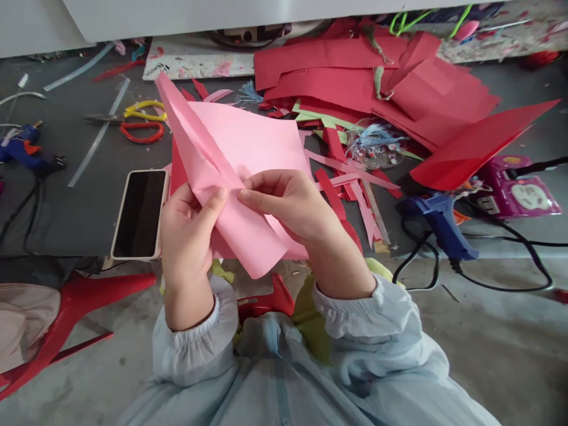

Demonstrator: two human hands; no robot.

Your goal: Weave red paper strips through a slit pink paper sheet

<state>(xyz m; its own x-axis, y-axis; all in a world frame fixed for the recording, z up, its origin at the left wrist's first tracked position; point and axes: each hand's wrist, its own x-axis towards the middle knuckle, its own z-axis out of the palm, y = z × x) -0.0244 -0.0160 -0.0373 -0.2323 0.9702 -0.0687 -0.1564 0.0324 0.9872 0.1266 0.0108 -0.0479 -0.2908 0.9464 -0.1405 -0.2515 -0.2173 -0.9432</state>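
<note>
The left hand and right hand are pinching the pink paper with their fingers, and its long fold is slanting away, up to the left.

Phone near red-and-yellow scissors

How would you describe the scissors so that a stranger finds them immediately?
On the dark grey table, find the phone left of the pink paper. Just beyond it lie the scissors, the only thing there with one yellow and one red loop.
</note>
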